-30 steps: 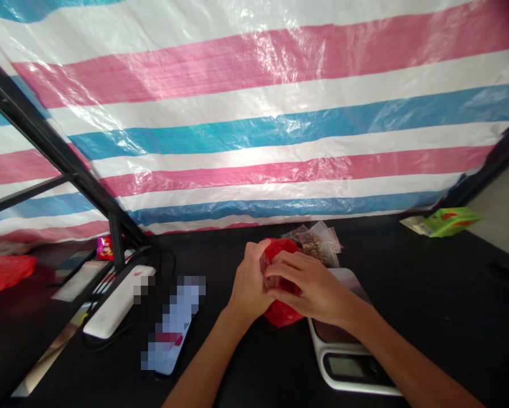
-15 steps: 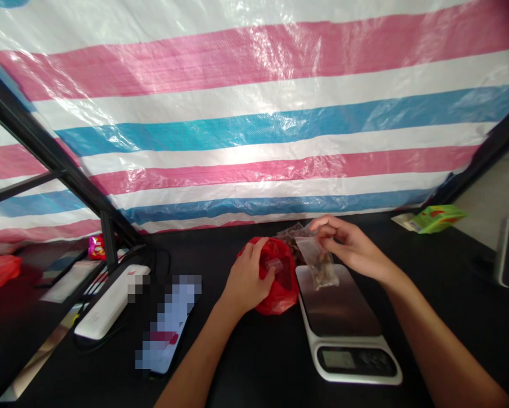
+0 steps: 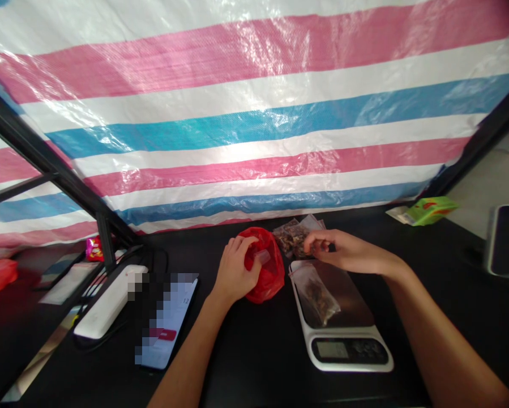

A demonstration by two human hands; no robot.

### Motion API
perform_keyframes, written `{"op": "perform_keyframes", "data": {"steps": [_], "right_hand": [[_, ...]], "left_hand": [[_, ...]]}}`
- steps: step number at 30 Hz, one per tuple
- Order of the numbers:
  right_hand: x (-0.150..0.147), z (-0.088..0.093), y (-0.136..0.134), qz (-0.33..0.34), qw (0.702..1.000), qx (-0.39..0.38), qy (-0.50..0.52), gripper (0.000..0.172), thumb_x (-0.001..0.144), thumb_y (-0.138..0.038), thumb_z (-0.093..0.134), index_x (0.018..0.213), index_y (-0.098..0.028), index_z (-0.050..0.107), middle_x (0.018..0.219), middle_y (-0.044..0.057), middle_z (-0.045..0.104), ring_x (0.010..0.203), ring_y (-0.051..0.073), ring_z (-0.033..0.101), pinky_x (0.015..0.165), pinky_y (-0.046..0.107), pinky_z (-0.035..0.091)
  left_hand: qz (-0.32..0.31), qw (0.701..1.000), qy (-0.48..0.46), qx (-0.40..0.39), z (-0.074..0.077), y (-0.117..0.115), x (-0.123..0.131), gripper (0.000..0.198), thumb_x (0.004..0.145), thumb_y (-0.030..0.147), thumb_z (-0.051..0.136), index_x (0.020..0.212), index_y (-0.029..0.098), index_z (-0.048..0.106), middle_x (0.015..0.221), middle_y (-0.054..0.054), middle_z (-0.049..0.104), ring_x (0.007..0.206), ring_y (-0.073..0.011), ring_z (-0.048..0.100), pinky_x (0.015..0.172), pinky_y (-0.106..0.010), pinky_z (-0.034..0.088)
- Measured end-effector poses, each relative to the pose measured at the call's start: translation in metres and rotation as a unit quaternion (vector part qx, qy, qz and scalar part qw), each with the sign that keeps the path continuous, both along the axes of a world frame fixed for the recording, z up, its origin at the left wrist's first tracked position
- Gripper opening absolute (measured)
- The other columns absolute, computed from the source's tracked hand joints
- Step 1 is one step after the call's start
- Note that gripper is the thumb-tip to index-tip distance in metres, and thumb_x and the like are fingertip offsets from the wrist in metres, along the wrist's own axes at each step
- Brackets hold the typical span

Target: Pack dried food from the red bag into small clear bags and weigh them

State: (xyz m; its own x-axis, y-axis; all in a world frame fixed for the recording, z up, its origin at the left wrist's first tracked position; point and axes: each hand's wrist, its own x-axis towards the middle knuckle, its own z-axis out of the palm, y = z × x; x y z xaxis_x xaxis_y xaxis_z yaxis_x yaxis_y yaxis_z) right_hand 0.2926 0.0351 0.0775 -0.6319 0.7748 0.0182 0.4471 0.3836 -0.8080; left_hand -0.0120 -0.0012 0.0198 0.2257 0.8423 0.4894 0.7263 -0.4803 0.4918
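"What's nearest?"

"A digital scale (image 3: pixel 347 350), a zip bag (image 3: pixel 317 299) of dried flakes on its steel plate, just below the right hand's (image 3: pixel 350 253) fingers."

"Those fingers?"

"Pinched together over clear packets (image 3: pixel 289 238); perhaps gripping one, though it's hidden; the left hand's (image 3: pixel 236 271) fingers curl over a crumpled red plastic bag (image 3: pixel 270 277); beyond, a striped woven tarp (image 3: pixel 254 130)."

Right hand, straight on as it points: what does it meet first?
Right hand: likely the small clear bags of dried material at its fingers, then the red plastic bag; depth unclear, they may already touch.
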Motion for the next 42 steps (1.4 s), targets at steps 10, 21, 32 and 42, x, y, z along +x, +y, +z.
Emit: {"op": "perform_keyframes", "data": {"steps": [10, 21, 32, 42], "right_hand": [[-0.012, 0.001, -0.005, -0.001, 1.000, -0.009, 0.005, 0.030, 0.096, -0.046, 0.064, 0.104, -0.020, 0.077, 0.097, 0.007, 0.075, 0.082, 0.021, 0.065, 0.071, 0.033, 0.051], [-0.020, -0.008, -0.006, 0.027, 0.997, 0.066, -0.039, 0.031, 0.097, -0.048, 0.066, 0.113, -0.026, 0.079, 0.096, 0.003, 0.064, 0.081, 0.018, 0.060, 0.070, 0.029, 0.051], [-0.018, -0.013, -0.006, 0.038, 0.997, 0.047, -0.054, 0.027, 0.096, -0.045, 0.065, 0.094, -0.021, 0.077, 0.098, 0.005, 0.068, 0.085, 0.020, 0.064, 0.077, 0.033, 0.052], [-0.013, 0.010, -0.003, -0.047, 0.991, 0.038, 0.121, 0.032, 0.101, -0.051, 0.059, 0.092, -0.020, 0.065, 0.091, 0.003, 0.061, 0.086, 0.020, 0.058, 0.078, 0.032, 0.047]], "left_hand": [[0.009, 0.998, 0.015, 0.059, 0.004, -0.002, 0.000, 0.029, 0.085, 0.009, 0.060, 0.110, 0.023, 0.065, 0.106, -0.006, 0.070, 0.100, -0.0267, 0.062, 0.089, -0.042, 0.045], [-0.007, 0.995, -0.040, 0.088, 0.007, -0.006, 0.002, 0.026, 0.089, 0.007, 0.056, 0.107, 0.024, 0.066, 0.104, -0.007, 0.070, 0.098, -0.0245, 0.065, 0.090, -0.041, 0.049], [-0.072, 0.994, -0.043, 0.072, 0.007, -0.010, 0.010, 0.022, 0.093, 0.011, 0.055, 0.106, 0.024, 0.067, 0.102, -0.007, 0.072, 0.099, -0.0246, 0.067, 0.091, -0.041, 0.051], [-0.134, 0.988, -0.073, -0.029, 0.012, -0.023, 0.029, 0.024, 0.097, 0.025, 0.063, 0.121, 0.024, 0.065, 0.119, -0.009, 0.072, 0.115, -0.0276, 0.062, 0.107, -0.047, 0.047]]}}
